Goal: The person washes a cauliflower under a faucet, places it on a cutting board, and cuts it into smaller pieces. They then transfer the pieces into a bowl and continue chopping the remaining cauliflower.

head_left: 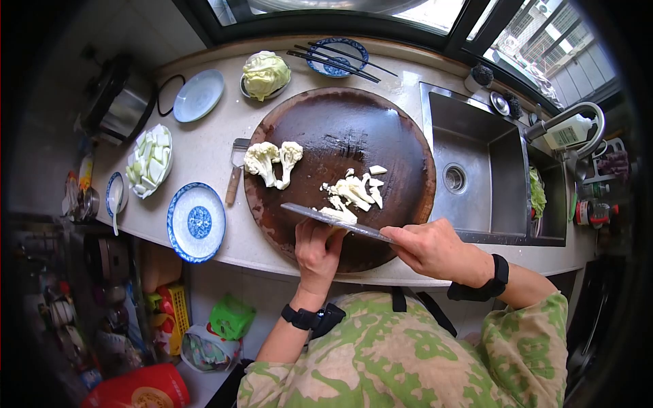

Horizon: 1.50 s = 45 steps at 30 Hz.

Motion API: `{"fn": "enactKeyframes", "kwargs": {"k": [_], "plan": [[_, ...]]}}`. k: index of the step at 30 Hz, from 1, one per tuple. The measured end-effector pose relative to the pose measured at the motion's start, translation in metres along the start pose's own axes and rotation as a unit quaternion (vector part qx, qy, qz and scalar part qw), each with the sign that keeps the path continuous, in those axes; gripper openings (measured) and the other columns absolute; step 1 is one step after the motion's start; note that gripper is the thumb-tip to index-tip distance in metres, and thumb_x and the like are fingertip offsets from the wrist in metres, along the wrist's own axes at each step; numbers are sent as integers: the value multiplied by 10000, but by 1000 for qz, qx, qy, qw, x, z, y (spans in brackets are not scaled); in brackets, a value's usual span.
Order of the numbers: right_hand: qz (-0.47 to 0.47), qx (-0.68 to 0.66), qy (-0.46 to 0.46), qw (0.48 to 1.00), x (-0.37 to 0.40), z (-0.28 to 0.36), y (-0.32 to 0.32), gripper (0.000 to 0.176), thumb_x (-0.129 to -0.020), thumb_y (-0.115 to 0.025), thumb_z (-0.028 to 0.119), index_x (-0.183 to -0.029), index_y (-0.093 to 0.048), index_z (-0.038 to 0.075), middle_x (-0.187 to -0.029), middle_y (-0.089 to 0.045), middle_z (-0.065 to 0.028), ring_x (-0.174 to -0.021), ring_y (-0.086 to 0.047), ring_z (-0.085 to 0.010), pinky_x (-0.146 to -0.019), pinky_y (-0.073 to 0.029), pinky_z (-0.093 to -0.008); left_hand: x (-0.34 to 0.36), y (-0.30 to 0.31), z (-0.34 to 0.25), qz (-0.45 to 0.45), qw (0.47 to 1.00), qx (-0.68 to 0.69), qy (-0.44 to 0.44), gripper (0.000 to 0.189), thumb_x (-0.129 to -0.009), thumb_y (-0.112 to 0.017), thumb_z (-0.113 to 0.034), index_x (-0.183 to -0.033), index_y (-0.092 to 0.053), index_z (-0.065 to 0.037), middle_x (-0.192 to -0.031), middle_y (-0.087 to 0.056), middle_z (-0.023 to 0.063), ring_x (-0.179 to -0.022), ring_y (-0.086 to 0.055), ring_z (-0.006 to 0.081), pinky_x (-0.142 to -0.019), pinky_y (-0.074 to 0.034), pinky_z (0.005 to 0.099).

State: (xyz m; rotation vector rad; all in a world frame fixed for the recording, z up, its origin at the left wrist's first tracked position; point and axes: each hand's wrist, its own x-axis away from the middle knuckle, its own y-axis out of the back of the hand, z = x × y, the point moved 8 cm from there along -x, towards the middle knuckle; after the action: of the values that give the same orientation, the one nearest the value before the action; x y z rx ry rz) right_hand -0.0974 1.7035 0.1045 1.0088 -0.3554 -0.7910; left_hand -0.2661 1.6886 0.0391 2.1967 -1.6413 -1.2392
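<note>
My right hand (435, 250) is closed round the handle end of a knife (340, 221), whose blade crosses the front of the round wooden board (306, 122). Against the blade my left hand (317, 251) has its fingers bent over a piece of cauliflower, mostly hidden by hand and knife. Just beyond the blade lie cut cauliflower pieces (354, 192). Two larger florets (272, 162) rest at the board's left edge.
Left of the board are a peeler (233, 185), a blue-rimmed plate (197, 222), a bowl of cut pale green vegetable (149, 162) and a light blue plate (198, 96). Behind are a cabbage (264, 75) and chopsticks (333, 65) across a bowl. A sink (469, 170) is right.
</note>
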Motion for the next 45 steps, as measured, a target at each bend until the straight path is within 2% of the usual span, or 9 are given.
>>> {"fn": "enactKeyframes", "kwargs": {"k": [6,8,12,16,22,24,25,34,45], "plan": [[39,75,24,996,-10,10,-12,178,-819,-593,107,-968,-530,33,-617,-574,-84,-500,-584,-272,-422,-442,-374,-1,-1,-6,0,999,-37,-38,287,-675,-750,-21,-909,-586,-41,-914,-576,152,-854,-549,375,-737,-479,433],[48,86,10,995,-18,2,-27,143,-818,-586,104,-917,-516,28,-592,-566,-94,-497,-587,-278,-411,-434,-379,4,-5,2,24,999,-39,11,281,-685,-742,-19,-915,-582,-40,-930,-576,152,-862,-547,370,-734,-475,431],[7,21,-15,1000,-18,-18,-18,104,-833,-579,135,-883,-530,58,-642,-609,-117,-552,-612,-314,-469,-462,-424,1,-3,0,14,1000,2,-10,334,-670,-735,15,-947,-556,-40,-1010,-576,147,-931,-556,349,-784,-476,417],[-20,-30,-89,995,-16,-28,-10,163,-853,-574,165,-986,-578,70,-676,-627,-143,-639,-627,-340,-522,-475,-464,-19,-7,10,33,999,35,-19,342,-656,-726,36,-947,-559,-33,-1002,-582,147,-932,-565,342,-784,-483,410],[-61,-23,-35,997,-11,1,4,144,-839,-581,118,-973,-561,67,-658,-614,-116,-570,-619,-302,-469,-472,-403,-16,-6,12,24,999,17,-21,304,-655,-733,21,-909,-575,-35,-952,-590,150,-903,-563,356,-756,-483,426],[10,29,-43,999,-12,-2,-12,109,-829,-588,109,-900,-531,50,-630,-594,-112,-532,-602,-307,-448,-463,-408,-16,-7,12,29,999,15,-24,291,-657,-733,19,-898,-576,-30,-930,-582,156,-869,-555,367,-743,-476,437],[38,67,-43,996,-12,-5,-21,257,-800,-615,105,-1040,-538,59,-678,-601,-79,-558,-610,-277,-432,-454,-388,-16,-7,12,27,999,10,-18,296,-662,-740,7,-912,-584,-26,-928,-589,154,-864,-557,367,-742,-470,435],[9,129,11,992,-21,9,-44,263,-777,-571,89,-1008,-511,-20,-650,-595,-103,-547,-630,-255,-431,-476,-361,0,-1,5,23,999,-26,-8,231,-689,-731,-21,-843,-560,-6,-925,-575,188,-863,-548,402,-741,-471,464],[-58,-24,-81,995,-14,-10,-2,163,-854,-574,149,-992,-554,66,-700,-633,-146,-618,-619,-343,-524,-488,-443,-14,0,13,18,997,11,73,279,-699,-723,-27,-926,-563,-12,-1027,-578,147,-949,-559,340,-783,-468,398]]}}
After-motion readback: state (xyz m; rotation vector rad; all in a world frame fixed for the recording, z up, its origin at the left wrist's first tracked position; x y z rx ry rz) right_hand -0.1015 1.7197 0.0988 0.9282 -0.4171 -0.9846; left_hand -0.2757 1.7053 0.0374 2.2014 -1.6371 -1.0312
